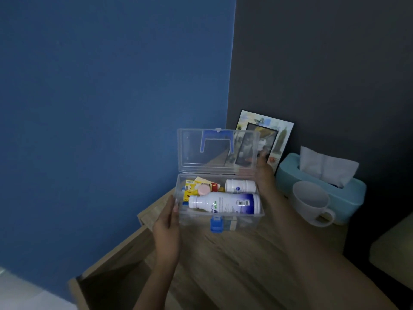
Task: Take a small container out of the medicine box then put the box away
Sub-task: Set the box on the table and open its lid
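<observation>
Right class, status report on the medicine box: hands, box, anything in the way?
Left hand steadies medicine box; right hand at open lid. Small bottle still inside, behind large bottle. Nothing blocking it.

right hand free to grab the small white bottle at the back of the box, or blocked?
Probably yes. The lid stands open and the small white bottle lies uncovered at the back right, beside the right hand. That hand holds the box's right end, so it must let go first.
</observation>
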A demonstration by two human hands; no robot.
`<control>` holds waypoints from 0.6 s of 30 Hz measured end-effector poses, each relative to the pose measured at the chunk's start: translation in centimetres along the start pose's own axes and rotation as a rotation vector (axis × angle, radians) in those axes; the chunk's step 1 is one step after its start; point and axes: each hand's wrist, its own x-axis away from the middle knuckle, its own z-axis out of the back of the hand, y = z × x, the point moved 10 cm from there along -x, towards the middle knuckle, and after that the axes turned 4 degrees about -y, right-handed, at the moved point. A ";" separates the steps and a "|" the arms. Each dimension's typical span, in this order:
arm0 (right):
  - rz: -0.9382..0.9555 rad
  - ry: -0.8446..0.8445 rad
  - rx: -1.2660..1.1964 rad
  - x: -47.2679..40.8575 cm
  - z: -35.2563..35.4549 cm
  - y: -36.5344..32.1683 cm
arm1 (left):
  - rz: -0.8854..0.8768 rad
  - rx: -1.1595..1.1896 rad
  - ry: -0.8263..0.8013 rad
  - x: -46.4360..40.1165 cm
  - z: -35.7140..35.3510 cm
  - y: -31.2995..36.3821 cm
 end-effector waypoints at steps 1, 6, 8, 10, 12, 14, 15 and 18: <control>0.006 -0.042 -0.019 0.2 -0.1 0.5 | -0.001 0.000 0.000 0.0 0.0 0.0; 0.009 -0.022 -0.018 0.3 0.5 1.5 | 0.000 0.010 -0.001 -0.1 0.2 0.1; -0.017 0.001 -0.001 0.7 0.6 1.7 | 0.015 0.021 -0.006 -0.2 0.2 0.0; -0.026 -0.008 -0.006 0.9 0.6 2.0 | 0.034 0.016 0.006 -0.4 0.3 -0.3; -0.048 -0.005 -0.036 0.8 0.7 2.6 | -0.031 -0.114 0.063 -0.8 0.9 0.4; -0.055 -0.023 -0.058 0.9 1.0 3.3 | -0.213 -0.328 0.130 -1.1 0.9 2.9; -0.059 -0.023 -0.065 1.4 1.2 3.6 | -0.292 -0.399 0.146 -1.4 0.5 4.3; -0.046 -0.009 -0.040 4.1 2.3 4.2 | -0.327 -0.550 0.068 -3.4 -2.6 6.7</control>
